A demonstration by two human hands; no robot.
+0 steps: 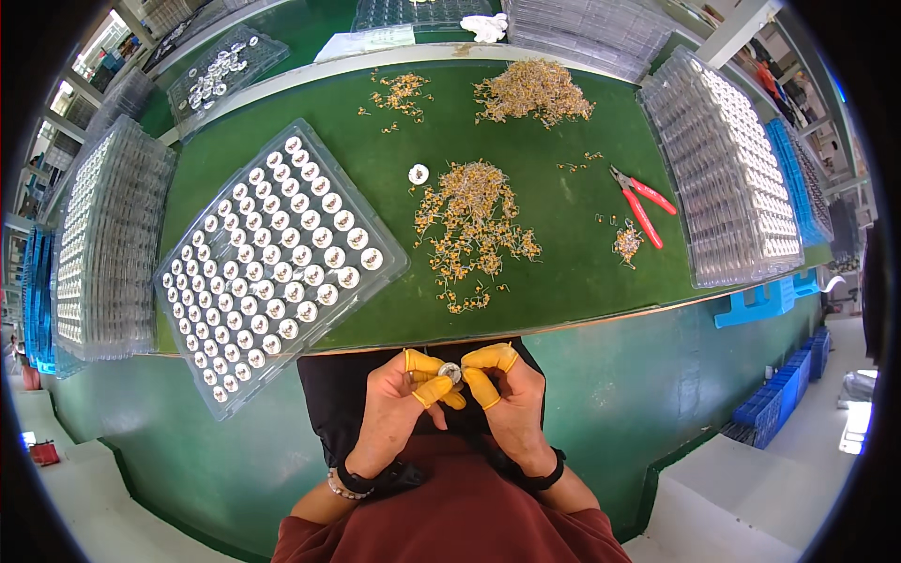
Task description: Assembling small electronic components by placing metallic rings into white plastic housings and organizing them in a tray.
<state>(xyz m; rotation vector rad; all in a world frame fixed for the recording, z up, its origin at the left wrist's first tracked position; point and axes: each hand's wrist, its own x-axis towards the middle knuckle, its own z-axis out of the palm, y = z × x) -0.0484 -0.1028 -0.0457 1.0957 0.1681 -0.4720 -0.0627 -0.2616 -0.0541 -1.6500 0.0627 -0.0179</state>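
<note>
Over my lap, just off the near table edge, my left hand (399, 399) pinches a small round disc-shaped part (450, 372), silvery on the side that shows. My right hand (511, 399) has its thumb and forefinger closed at the part's right side; whether a tiny component sits between them is too small to tell. Yellow finger cots cover several fingertips on both hands. On the table beyond lies a heap of small orange components with wire leads (474, 220). Beside it sits a single white round part (419, 174). A clear tray (396, 261) of similar white parts lies at the left, overhanging the table edge.
Red-handled cutters (646, 223) lie at the right by a small component cluster (627, 244). More component piles (533, 92) are at the back. Tall stacks of clear trays stand left (113, 253) and right (718, 178). A blue stool (755, 305) is beyond the right edge.
</note>
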